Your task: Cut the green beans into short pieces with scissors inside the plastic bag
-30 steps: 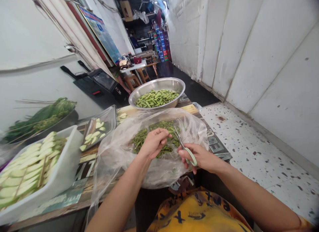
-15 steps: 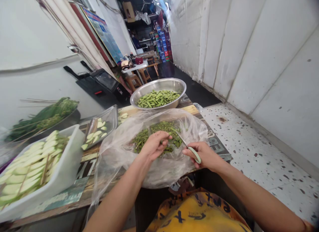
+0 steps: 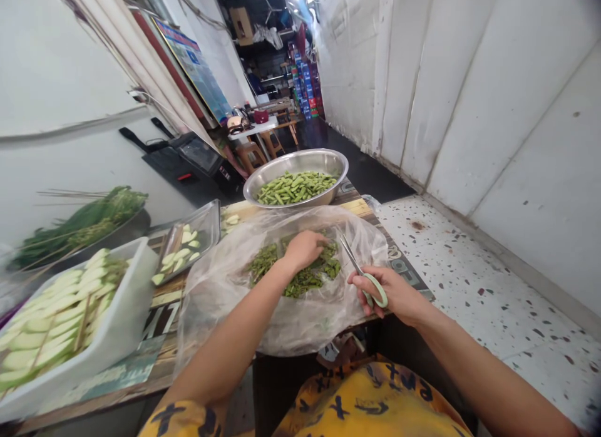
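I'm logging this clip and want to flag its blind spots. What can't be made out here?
- Left hand: its fingertips are buried in the green beans inside the plastic bag, so whether they grip any is hidden.
- Scissors: the handle is partly covered by the right hand.
- White tub: cut off by the left edge.
- Poster: its text is too small to read.

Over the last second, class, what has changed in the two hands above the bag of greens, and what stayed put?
The left hand moved forward, away from the scissors, and now reaches down into the green beans in the plastic bag. The right hand drew back slightly toward the bag's near edge, still gripping the scissors, blades raised. The steel bowl, trays and bag stayed in place.
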`<state>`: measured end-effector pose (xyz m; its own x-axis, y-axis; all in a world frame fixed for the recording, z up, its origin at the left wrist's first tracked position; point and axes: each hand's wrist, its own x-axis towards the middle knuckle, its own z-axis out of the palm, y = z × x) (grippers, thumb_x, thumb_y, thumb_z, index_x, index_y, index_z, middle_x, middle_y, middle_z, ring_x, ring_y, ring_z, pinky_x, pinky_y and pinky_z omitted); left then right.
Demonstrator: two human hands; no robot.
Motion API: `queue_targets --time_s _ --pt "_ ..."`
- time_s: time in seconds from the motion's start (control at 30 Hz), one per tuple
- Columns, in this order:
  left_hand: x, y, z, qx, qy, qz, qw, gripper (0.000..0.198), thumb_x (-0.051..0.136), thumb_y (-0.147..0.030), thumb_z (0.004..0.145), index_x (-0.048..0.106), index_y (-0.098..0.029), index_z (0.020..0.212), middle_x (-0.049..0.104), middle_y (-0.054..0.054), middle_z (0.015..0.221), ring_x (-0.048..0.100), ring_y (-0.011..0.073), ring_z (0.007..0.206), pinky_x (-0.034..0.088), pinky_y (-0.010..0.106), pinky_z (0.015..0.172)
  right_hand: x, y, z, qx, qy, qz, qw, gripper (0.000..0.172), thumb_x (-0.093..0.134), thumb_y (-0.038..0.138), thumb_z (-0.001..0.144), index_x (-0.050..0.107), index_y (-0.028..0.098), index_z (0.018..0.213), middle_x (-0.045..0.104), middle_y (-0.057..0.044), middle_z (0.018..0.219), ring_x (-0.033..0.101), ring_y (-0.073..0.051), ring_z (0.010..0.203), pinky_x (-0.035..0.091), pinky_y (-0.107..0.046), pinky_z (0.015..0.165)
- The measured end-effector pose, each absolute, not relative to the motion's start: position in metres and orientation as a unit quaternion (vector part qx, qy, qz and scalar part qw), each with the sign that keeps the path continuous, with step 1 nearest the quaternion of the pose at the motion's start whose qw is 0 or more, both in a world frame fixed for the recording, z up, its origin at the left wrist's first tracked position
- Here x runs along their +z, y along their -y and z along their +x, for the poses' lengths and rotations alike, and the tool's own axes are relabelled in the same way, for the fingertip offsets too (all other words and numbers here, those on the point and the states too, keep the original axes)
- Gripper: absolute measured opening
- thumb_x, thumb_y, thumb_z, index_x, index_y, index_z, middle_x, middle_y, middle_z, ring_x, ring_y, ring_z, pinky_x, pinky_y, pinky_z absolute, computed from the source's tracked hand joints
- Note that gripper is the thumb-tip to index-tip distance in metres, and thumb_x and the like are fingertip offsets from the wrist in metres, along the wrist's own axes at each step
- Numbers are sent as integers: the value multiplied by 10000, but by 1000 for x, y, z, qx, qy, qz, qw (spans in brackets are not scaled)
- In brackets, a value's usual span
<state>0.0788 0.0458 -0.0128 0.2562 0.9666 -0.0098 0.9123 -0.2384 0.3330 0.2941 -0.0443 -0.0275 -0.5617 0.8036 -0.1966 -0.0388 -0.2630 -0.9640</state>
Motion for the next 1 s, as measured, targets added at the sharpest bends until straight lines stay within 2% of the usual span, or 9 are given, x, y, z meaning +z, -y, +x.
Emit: queue_targets --time_s 0.1,0.17,0.23,0.33,0.43,0.57,0.73,0.87,1.0 --pt "-7 -48 78 79 -596 791 114 201 582 -187 708 736 -187 836 683 59 786 589 200 764 412 281 718 -27 44 294 711 529 -359 294 423 618 549 771 543 147 879 517 38 586 517 -86 451 310 -147 319" --pt "0 -45 74 132 -608 766 162 164 599 -239 716 722 -167 798 651 39 710 559 166 678 405 261 657 -28 44 293 714 529 -356 288 430 616 557 766 537 152 888 513 41 584 514 -86 449 312 -146 313" --pt "5 -37 69 212 -622 702 275 188 620 -312 722 696 -153 788 586 4 614 483 113 546 366 228 544 -29 43 292 715 536 -354 276 440 620 566 755 534 154 882 508 40 585 514 -90 454 319 -148 307" --pt "10 -22 62 293 -603 568 478 272 680 -396 691 639 -140 773 414 -58 482 290 44 395 214 189 408 -28 42 288 711 551 -361 246 453 633 573 733 535 154 875 506 32 608 528 -101 485 339 -153 305" --pt "12 -7 60 313 -554 504 585 311 741 -390 645 616 -123 745 469 -36 531 232 7 377 137 177 384 -22 40 283 700 570 -370 221 470 628 589 724 537 159 890 504 27 617 531 -110 512 356 -158 313" --pt "14 5 65 339 -544 470 607 316 776 -354 608 599 -109 699 597 37 677 265 -12 381 135 168 377 -14 38 274 672 608 -378 191 491 611 624 722 542 166 888 503 38 563 448 -84 429 362 -176 327" --pt "15 16 73 346 -541 458 614 360 799 -377 569 551 -120 621 425 -54 462 243 1 371 124 167 381 -18 36 265 620 654 -383 203 432 595 596 755 537 169 781 492 44 510 430 -80 375 325 -184 333" --pt "13 19 68 328 -542 445 633 374 804 -386 569 567 -105 640 369 -74 433 233 -1 367 112 159 374 -23 36 261 624 640 -385 230 422 627 538 753 469 166 631 469 46 484 459 -80 387 352 -192 381" --pt "9 18 58 388 -515 369 669 337 818 -288 565 548 -114 669 357 -85 478 248 -5 385 142 129 357 -24 37 260 674 591 -372 240 396 654 539 724 522 166 748 487 50 519 475 -92 417 345 -187 350"
